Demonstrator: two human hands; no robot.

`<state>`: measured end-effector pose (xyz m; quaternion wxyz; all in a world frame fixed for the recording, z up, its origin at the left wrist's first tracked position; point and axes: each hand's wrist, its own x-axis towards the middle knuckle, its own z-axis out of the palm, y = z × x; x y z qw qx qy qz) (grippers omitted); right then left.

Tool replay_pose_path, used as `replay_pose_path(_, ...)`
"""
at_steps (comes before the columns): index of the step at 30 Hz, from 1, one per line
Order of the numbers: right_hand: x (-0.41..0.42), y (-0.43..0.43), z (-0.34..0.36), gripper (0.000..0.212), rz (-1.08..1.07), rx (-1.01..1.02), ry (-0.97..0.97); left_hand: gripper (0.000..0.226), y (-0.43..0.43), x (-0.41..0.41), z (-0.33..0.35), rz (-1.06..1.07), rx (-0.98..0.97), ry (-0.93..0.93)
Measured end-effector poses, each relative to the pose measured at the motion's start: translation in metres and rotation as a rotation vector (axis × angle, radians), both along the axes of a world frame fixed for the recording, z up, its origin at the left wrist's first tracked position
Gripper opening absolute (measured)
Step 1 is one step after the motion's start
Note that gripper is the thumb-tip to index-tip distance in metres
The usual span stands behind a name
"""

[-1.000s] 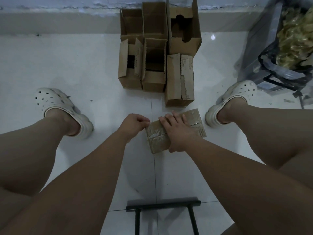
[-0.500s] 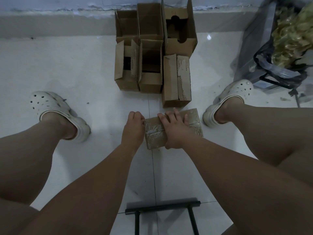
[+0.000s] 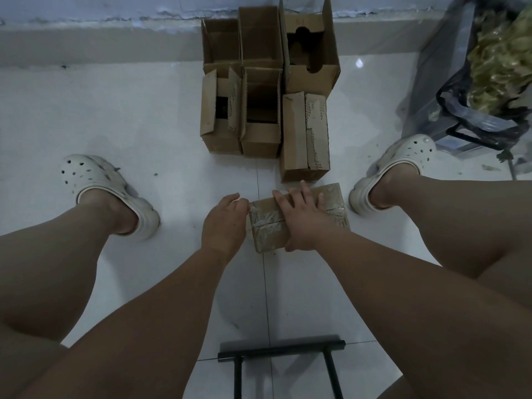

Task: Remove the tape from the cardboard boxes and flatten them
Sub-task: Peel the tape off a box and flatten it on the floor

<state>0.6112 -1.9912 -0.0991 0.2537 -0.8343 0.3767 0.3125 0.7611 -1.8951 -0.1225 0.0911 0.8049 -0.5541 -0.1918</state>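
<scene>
Right hand [image 3: 302,223], fingers straight, presses the sealed box [image 3: 335,197]; left hand [image 3: 224,223] pinches its tape [image 3: 264,219]; other boxes [image 3: 260,139] stand unflattened

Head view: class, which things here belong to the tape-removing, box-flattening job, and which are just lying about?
Job: taped box; left hand at its corner; right hand pressing flat on it; open boxes by the wall.
Lying about: black frame; clogs; bag at the far right.
</scene>
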Motion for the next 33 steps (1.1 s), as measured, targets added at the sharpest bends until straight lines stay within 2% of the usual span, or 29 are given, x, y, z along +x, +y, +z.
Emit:
replay_pose_path(4,0.001,0.001,-0.001,0.125,-0.002,0.007,-0.001,0.029,0.006,0.002,0.007,-0.115,-0.078,-0.097)
replay_pose_path(10,0.004,-0.005,0.001,0.126,-0.066,0.017,0.018,0.03,0.015,-0.001,0.01,-0.212,-0.142,-0.114)
replay_pose_path(16,0.005,-0.003,0.002,0.127,-0.059,0.029,0.032,0.027,0.021,-0.003,0.013,-0.213,-0.108,-0.125)
replay_pose_path(23,0.005,-0.004,0.003,0.127,-0.058,0.025,0.047,0.024,0.02,-0.015,0.02,-0.149,-0.212,-0.084)
replay_pose_path(27,0.006,-0.002,0.002,0.127,-0.059,0.018,0.047,0.01,0.015,-0.017,0.02,0.033,0.049,0.112)
replay_pose_path(29,0.005,-0.003,0.003,0.127,-0.064,0.019,0.038,0.011,0.011,-0.019,0.019,0.219,0.07,0.296)
replay_pose_path(32,0.005,-0.003,0.003,0.126,-0.069,0.022,0.026,0.059,0.005,-0.018,0.019,0.466,-0.008,0.575)
replay_pose_path(33,0.005,-0.003,0.004,0.126,-0.069,0.025,0.024,0.067,0.003,-0.016,0.017,0.514,0.016,0.623)
